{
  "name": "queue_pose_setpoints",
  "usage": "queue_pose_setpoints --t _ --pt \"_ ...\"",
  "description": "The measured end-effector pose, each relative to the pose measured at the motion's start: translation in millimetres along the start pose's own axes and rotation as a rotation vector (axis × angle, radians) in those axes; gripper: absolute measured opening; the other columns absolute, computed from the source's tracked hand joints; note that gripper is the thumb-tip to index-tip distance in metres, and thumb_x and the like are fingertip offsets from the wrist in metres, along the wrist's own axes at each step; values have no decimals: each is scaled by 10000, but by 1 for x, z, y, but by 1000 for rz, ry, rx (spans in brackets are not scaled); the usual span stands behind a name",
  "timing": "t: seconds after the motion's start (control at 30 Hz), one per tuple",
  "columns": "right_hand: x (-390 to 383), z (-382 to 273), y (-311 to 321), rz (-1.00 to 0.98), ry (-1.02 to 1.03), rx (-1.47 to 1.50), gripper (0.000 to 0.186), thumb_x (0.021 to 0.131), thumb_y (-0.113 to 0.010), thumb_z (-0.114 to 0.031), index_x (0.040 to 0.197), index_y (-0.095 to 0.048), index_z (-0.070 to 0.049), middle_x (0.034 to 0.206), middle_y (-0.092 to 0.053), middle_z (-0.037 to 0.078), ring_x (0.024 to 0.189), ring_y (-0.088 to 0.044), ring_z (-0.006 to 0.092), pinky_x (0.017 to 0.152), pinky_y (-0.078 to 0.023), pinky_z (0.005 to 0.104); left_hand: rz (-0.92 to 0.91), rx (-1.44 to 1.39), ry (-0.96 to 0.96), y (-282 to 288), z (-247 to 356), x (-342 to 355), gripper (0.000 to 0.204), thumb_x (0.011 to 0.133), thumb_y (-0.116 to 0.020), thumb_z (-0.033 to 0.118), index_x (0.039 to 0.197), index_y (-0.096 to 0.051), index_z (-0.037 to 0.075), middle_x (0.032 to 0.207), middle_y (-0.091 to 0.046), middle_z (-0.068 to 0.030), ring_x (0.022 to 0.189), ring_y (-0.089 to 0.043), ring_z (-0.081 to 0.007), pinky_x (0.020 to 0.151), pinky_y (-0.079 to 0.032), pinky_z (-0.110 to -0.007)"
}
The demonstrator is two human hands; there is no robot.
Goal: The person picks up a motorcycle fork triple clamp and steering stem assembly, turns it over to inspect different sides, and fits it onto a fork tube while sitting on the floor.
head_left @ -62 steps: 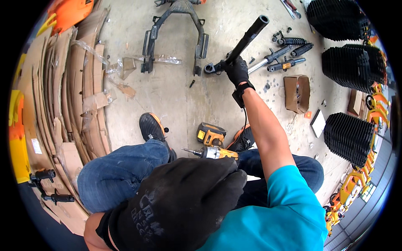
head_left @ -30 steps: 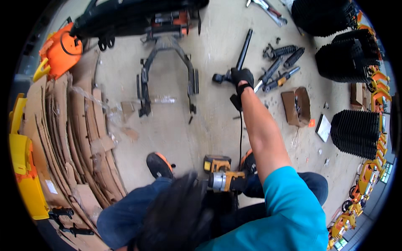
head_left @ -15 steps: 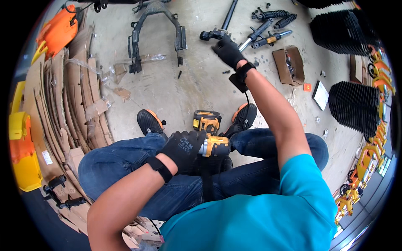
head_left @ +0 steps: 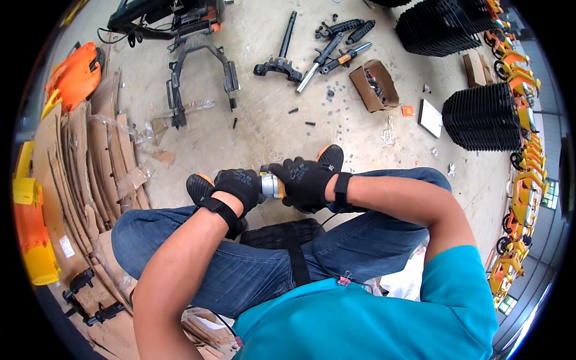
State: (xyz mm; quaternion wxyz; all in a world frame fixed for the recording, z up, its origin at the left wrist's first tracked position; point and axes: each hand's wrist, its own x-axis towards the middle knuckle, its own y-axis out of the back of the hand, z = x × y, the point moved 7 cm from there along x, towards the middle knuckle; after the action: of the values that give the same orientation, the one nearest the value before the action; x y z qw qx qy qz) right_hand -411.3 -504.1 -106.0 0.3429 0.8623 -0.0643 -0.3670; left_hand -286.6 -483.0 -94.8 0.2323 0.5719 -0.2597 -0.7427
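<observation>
My left hand (head_left: 239, 188), in a black glove, is closed around the front end of a yellow-and-silver power drill (head_left: 271, 186) held low between my knees. My right hand (head_left: 305, 182), also gloved, grips the drill's body from the right and covers much of it. A black fork clamp with an upright tube (head_left: 278, 71) lies on the floor ahead, out of my hands.
Ahead lie a black frame (head_left: 230, 76), shock absorbers (head_left: 350, 57) and a parts box (head_left: 372, 89). Cardboard sheets (head_left: 105, 162) and an orange panel (head_left: 72, 77) are at left; black ribbed stacks (head_left: 480, 120) and yellow vehicles (head_left: 521, 192) line the right.
My right hand let go of the fork clamp, came down and took hold of the drill beside my left hand. The drill is now lifted off my lap area.
</observation>
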Motion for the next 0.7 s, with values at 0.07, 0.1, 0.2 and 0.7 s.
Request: queue_pose_setpoints --t 0.07,0.1,0.2,0.7 --pt "-4 -5 -7 93 14 21 871 768 -799 -262 1509 -357 -140 1172 -627 218 1046 -650 388 871 -539 473 33 24 -18 6 4 -5 328 821 -701 318 1080 -719 118 1044 -743 -120 976 -722 -292 837 -563 -428" --pt "-4 -5 -9 143 30 82 768 775 -787 -238 1445 -429 -120 1138 -645 210 1033 -657 383 864 -540 465 60 14 -27 11 5 -7 325 832 -686 305 1092 -710 113 1051 -738 -130 978 -720 -297 836 -563 -432" --pt "3 10 -8 97 38 124 654 770 -792 -238 1340 -508 -91 1088 -664 202 1012 -668 378 855 -542 456 195 19 -17 32 4 -12 307 852 -661 279 1095 -687 94 1046 -726 -146 970 -717 -314 829 -564 -443" --pt "-73 190 129 467 -398 238 726 700 -842 -365 1271 -555 -22 982 -702 161 837 -716 254 694 -573 360 330 -51 -46 68 -12 -34 408 900 -650 347 1165 -584 44 1097 -669 -190 1019 -670 -367 845 -531 -496"
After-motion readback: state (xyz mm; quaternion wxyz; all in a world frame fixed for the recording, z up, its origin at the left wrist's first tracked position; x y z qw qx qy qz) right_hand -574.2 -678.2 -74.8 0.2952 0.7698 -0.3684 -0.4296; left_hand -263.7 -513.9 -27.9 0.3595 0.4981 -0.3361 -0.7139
